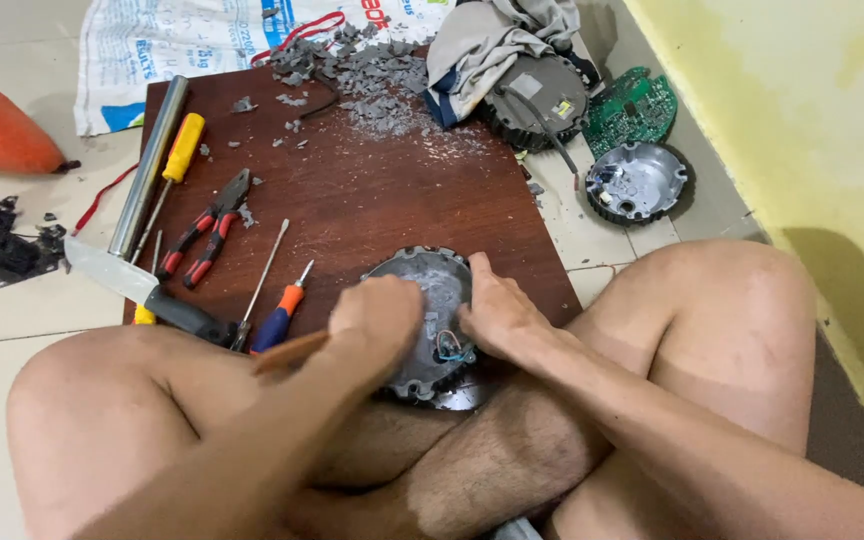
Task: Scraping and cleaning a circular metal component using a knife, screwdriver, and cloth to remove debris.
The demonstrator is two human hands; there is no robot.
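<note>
We see the round housing (432, 300) on the board's (372, 200) near edge, between our hands. Pliers (210, 235) and screwdrivers (282, 310) lie left; debris (372, 75) lies behind.
</note>
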